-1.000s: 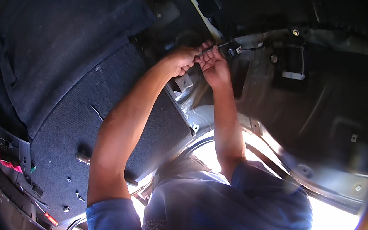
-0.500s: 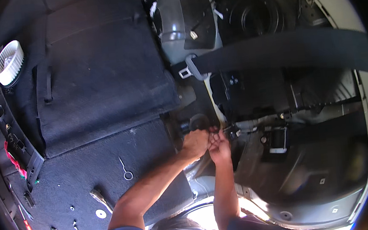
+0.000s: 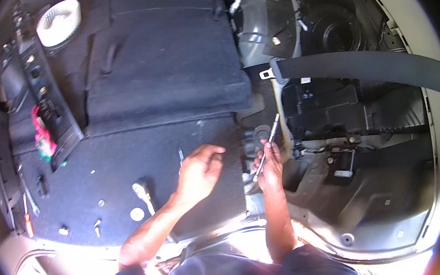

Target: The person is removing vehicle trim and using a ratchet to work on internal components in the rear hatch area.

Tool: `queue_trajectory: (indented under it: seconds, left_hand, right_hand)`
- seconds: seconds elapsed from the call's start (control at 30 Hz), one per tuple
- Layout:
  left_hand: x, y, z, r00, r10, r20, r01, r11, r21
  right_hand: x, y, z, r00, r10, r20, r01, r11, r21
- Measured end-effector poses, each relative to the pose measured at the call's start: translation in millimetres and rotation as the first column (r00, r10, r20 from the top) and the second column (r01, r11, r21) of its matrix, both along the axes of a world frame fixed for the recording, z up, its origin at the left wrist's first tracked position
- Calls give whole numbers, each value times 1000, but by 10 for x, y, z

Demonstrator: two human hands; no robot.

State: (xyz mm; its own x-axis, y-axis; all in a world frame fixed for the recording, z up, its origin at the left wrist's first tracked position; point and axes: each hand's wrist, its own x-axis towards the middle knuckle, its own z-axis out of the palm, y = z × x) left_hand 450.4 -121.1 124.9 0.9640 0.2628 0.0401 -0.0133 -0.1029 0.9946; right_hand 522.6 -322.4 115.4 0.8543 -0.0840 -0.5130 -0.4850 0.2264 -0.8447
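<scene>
My right hand (image 3: pixel 270 168) is closed around a slim silver metal rod (image 3: pixel 273 127), which tilts up and to the right over the gap beside the carpeted panel. My left hand (image 3: pixel 200 171) is over the dark carpeted panel (image 3: pixel 211 211), its fingers loosely bent and apart, with nothing visible in them. Behind that hand, part of a thin metal hook tool (image 3: pixel 181 155) shows; the rest is hidden. Left of my left forearm lies a ratchet (image 3: pixel 142 191), near a white round washer (image 3: pixel 137 214).
A seat belt (image 3: pixel 355 65) stretches across the right side above bare metal floor (image 3: pixel 362 203). At left lie a red-handled screwdriver (image 3: pixel 29 225), a long black trim piece (image 3: pixel 52 100) and a pink cloth (image 3: pixel 42 135). A white fan wheel (image 3: pixel 58 23) sits at the far left.
My hands have parted. The left has moved left over the carpet near the hook tool; the right has stayed by the gap, with the silver rod now plainly visible. The view has shifted.
</scene>
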Motion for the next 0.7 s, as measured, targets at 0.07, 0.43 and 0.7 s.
queue_trajectory:
  seconds: [0.07,0.43,0.7]
  left_hand:
    - [-437,258,-74,991,99,-85,-90,991,99]
    - [-1434,819,27,916,384,-117,-380,923,53]
    - [-2179,1540,-386,724,682,101,-654,633,414]
  right_hand:
    - [-172,136,-2,990,143,7,-142,983,-113]
    - [-711,522,-482,907,388,165,-150,663,-734]
    - [-926,949,-241,799,599,53,91,-33,-995]
